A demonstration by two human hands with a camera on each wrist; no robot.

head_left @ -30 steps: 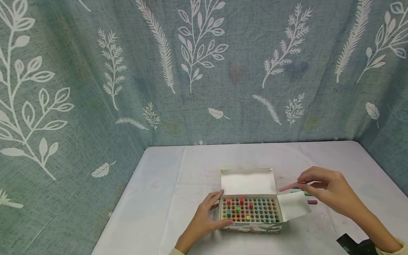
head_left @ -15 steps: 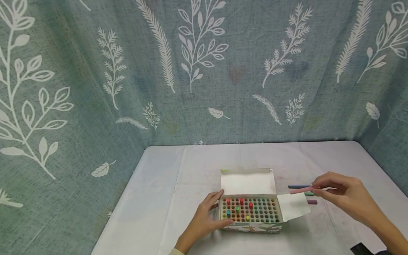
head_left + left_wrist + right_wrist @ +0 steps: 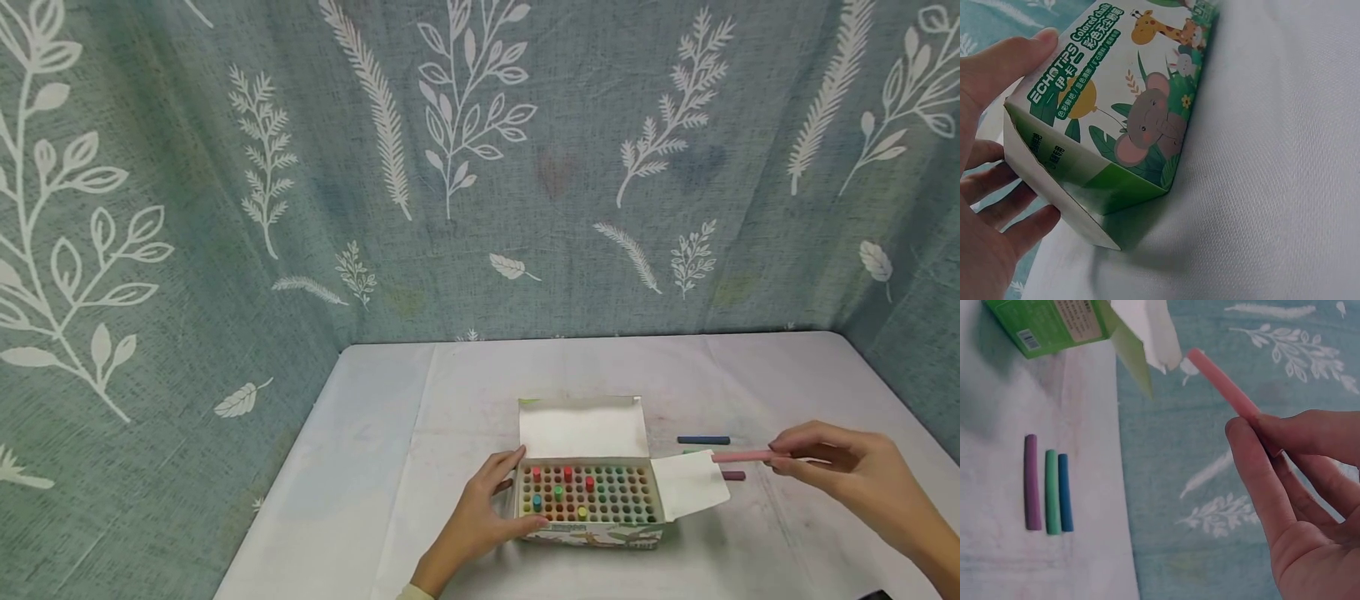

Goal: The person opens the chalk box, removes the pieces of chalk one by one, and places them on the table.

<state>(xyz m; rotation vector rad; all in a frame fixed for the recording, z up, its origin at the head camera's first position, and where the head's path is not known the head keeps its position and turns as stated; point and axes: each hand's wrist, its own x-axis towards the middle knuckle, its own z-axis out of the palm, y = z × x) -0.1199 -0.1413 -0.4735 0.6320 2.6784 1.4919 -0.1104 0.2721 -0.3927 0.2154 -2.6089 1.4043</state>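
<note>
In the head view, my left hand (image 3: 483, 508) grips the left end of an open box of colored chalk (image 3: 600, 536), thumb at its front edge and fingers behind its side. The left wrist view shows the thumb on the printed face and fingertips against an end flap (image 3: 1063, 194). My right hand (image 3: 855, 471) pinches one end of a pink chalk stick (image 3: 742, 456) and holds it to the right of the box. Inside the box a holed insert has several red, green, blue and yellow chalk ends showing; many holes show no chalk.
Purple (image 3: 1032, 481), green (image 3: 1052, 490) and blue (image 3: 1065, 492) chalk sticks lie side by side on the white cloth, right of the box. The raised lid (image 3: 583, 429) and right flap (image 3: 690, 485) stick out. A leaf-patterned curtain (image 3: 555, 250) hangs behind the table.
My right hand has moved to the right and slightly down with the pink chalk, uncovering the blue stick on the table. The left hand and the box have stayed in place.
</note>
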